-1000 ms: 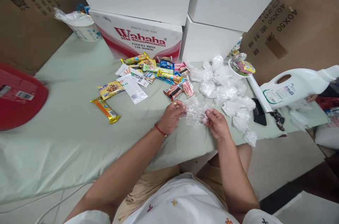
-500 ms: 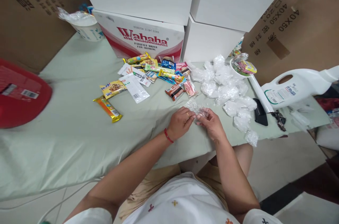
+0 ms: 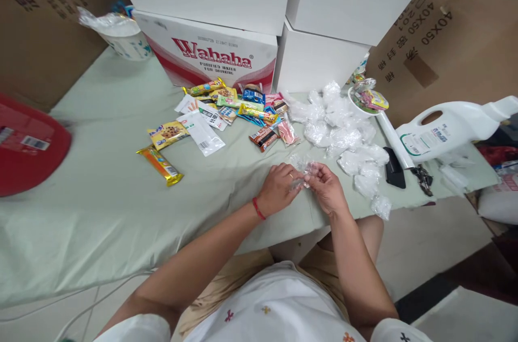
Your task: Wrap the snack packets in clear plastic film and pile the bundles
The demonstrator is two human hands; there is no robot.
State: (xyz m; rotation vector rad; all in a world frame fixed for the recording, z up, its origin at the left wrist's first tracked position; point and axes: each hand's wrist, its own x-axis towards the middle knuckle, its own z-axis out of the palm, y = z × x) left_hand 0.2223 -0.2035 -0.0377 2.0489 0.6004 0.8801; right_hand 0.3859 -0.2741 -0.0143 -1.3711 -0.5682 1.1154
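Note:
My left hand (image 3: 280, 186), with a red cord at its wrist, and my right hand (image 3: 326, 189) meet near the table's front edge. Both are closed on a crumpled piece of clear plastic film (image 3: 301, 162), pinched between thumbs and fingers. Part of the film is hidden by my fingers. To the right lies a pile of crumpled clear plastic bundles (image 3: 343, 129). Beyond my hands is a heap of wrapped snacks (image 3: 253, 106), with a brown snack bar (image 3: 264, 138) and a pink packet (image 3: 287, 131) closest.
Left of the heap lie a yellow cookie packet (image 3: 168, 134), an orange bar (image 3: 161, 165) and a white packet (image 3: 204, 134). A Wahaba-style carton (image 3: 210, 56) stands behind. On the right are a bowl (image 3: 366, 106), a black phone-like object (image 3: 394, 168) and a white jug (image 3: 445, 129). A red object (image 3: 30, 148) is far left.
My fingers have shifted their hold on the film, and my hands have moved slightly right relative to the table. The whole view has shifted a little; the snacks and bundles stay in place.

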